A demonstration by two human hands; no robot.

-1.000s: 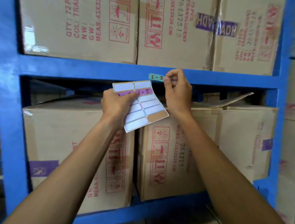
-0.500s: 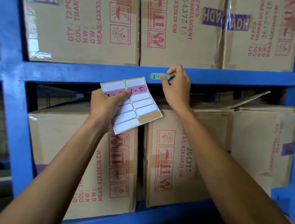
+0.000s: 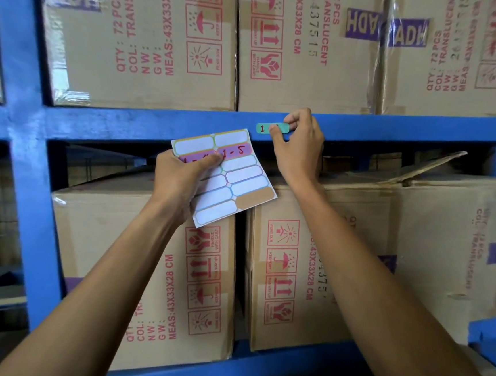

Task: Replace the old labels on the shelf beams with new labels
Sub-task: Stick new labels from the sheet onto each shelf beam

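The thumb tip of the right hand (image 3: 299, 150) presses on the middle of a small green label (image 3: 271, 129), and the bent fingers close on the label's right end from above – so this hand pinches the label against the blue shelf beam (image 3: 156, 124). The label lies flat along the front of the beam, at about 12 o'clock from the centre of the view; a red "1" shows on its left part, the rest of the writing is covered by the thumb.

At 7 o'clock from the label, the left hand (image 3: 181, 182) grips a sheet of labels (image 3: 235, 183). Its thumb lies over the purple row near the top, the other fingers are behind the paper. The sheet is tilted, with mostly blank white fields, one brown field at its lower right corner, and red handwriting on the purple row.

Outward, cardboard boxes (image 3: 310, 49) stand on the beam at 12 o'clock – more boxes (image 3: 308, 268) sit on the shelf below, behind both forearms.
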